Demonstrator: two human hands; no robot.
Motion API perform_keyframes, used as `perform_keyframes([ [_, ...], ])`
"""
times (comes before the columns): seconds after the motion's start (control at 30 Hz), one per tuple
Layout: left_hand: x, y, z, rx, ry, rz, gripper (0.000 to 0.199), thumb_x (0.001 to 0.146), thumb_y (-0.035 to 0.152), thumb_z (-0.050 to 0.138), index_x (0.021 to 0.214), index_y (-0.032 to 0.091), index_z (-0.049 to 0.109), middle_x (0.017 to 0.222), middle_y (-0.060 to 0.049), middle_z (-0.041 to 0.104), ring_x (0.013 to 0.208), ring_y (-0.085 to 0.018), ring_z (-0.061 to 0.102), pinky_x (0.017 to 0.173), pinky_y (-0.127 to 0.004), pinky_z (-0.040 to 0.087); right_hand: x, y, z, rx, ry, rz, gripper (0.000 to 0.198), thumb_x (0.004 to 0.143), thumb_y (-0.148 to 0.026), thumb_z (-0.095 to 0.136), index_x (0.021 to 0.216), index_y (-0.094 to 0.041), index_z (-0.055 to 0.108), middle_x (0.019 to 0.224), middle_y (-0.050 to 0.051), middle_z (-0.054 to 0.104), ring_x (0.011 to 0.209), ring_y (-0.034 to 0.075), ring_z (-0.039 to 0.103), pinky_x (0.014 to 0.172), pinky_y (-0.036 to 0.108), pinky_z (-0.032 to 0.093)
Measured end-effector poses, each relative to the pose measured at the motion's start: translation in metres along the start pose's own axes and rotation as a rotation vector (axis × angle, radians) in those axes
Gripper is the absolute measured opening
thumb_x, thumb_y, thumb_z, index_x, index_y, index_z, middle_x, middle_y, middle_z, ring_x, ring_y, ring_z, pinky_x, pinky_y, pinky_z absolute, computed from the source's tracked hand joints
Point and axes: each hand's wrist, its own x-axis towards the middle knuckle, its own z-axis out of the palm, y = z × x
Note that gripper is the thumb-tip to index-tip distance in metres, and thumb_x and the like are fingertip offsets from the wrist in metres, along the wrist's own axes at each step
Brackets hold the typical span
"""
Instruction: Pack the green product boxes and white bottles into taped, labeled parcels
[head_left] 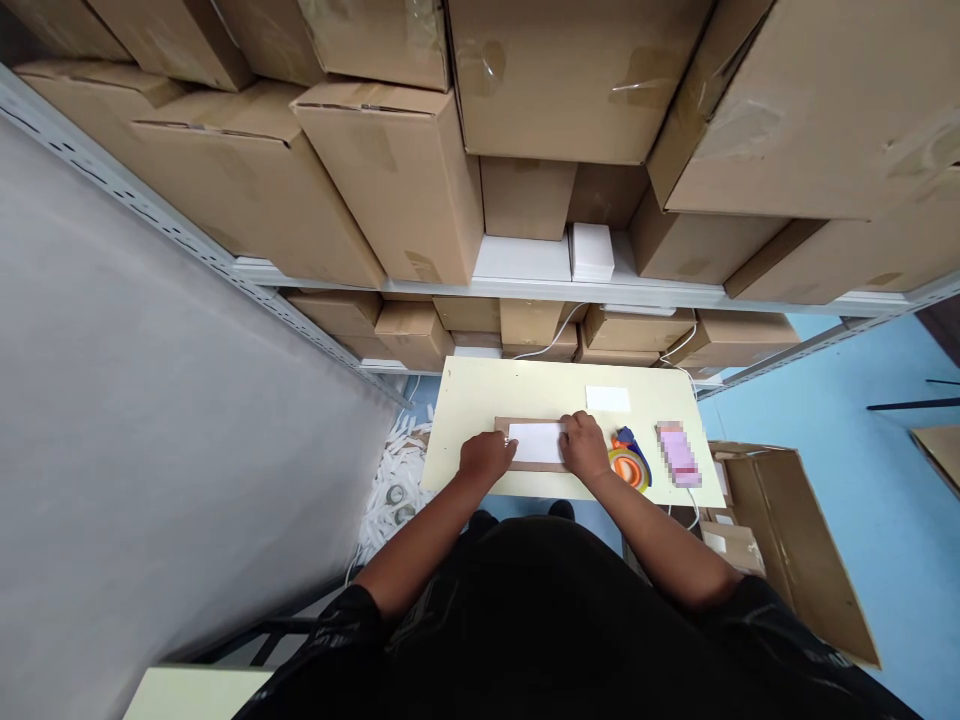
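A paper (536, 443) lies on cardboard (536, 467) on the table (517, 385), left of a tape dispenser (631, 460), before shelves (517, 260).

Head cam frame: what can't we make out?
All head view:
- Brown box, lower left corner: behind the left hand.
- White sheet, right end: covered by the right hand; any fine print is too small to tell.
- Pink item, details: blurred by pixelation.
- Shoes: mostly hidden by the torso.
- Upper boxes: tops cut off by the top edge.
- Lower-left table: cut off by the bottom edge.
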Motion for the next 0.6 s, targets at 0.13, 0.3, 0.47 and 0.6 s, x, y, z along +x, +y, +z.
perform_keyframes([
  [0.13,-0.004,-0.017,0.001,-0.192,0.172,-0.062,0.039,0.095,0.047,0.058,0.120,0.019,0.062,0.128,-0.018,0.065,0.123,-0.034,0.060,0.094,-0.041,0.047,-0.012,0.013,-0.002,0.096,0.130,0.274,0.038,0.092,-0.035,0.057,0.124,-0.015,0.064,0.120,0.019,0.061,0.114,0.035,0.055,0.097,0.044,0.044],
  [0.3,-0.005,-0.021,0.010,-0.418,-0.018,-0.067,0.038,0.094,0.046,0.060,0.119,0.017,0.058,0.124,-0.015,0.065,0.113,-0.027,0.064,0.092,-0.034,0.047,-0.020,0.015,0.010,0.425,-0.087,0.564,0.041,0.089,-0.053,0.058,0.109,-0.018,0.066,0.103,0.012,0.068,0.092,0.028,0.065,0.077,0.036,0.048],
  [0.47,-0.008,-0.014,-0.008,-0.413,0.067,-0.001,0.040,0.093,0.044,0.062,0.123,0.018,0.056,0.128,-0.014,0.062,0.113,-0.026,0.064,0.093,-0.034,0.047,-0.024,-0.003,-0.005,0.485,0.032,0.599,0.037,0.089,-0.051,0.057,0.105,-0.019,0.066,0.104,0.011,0.069,0.093,0.026,0.064,0.078,0.033,0.047],
  [0.6,0.001,0.003,-0.045,-0.399,0.116,0.145,0.045,0.093,0.044,0.062,0.130,0.020,0.056,0.131,-0.014,0.060,0.117,-0.028,0.063,0.099,-0.036,0.048,-0.032,-0.012,-0.040,0.560,0.178,0.622,0.040,0.088,-0.057,0.058,0.106,-0.022,0.066,0.110,0.010,0.069,0.098,0.027,0.064,0.083,0.035,0.047],
])
